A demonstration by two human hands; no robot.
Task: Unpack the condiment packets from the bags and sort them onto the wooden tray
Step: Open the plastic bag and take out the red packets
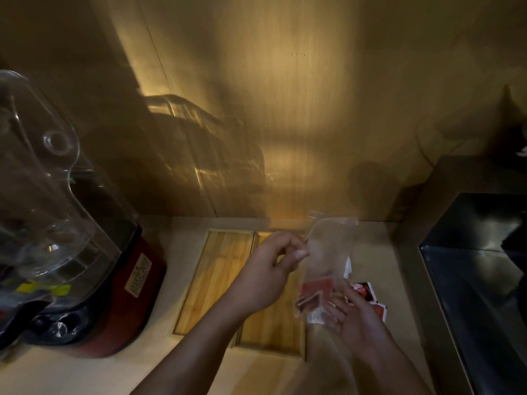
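A clear plastic bag (pixel 328 252) hangs upright above the wooden tray (pixel 216 277), with red and white condiment packets (pixel 312 299) bunched in its bottom. My left hand (pixel 271 269) pinches the bag's upper left edge between thumb and fingers. My right hand (pixel 356 315) is at the bag's lower end, palm up, fingers touching the packets there; motion blur hides whether it grips them. More red and white packets (pixel 368 292) lie on the counter just right of the tray. The tray has two long compartments; the left one shows bare wood.
A blender with a clear jug (pixel 48 195) and red base (pixel 131 295) stands at the left. A dark steel sink or bin (pixel 479 280) fills the right side. A wood-panelled wall rises behind the beige counter (pixel 71 374).
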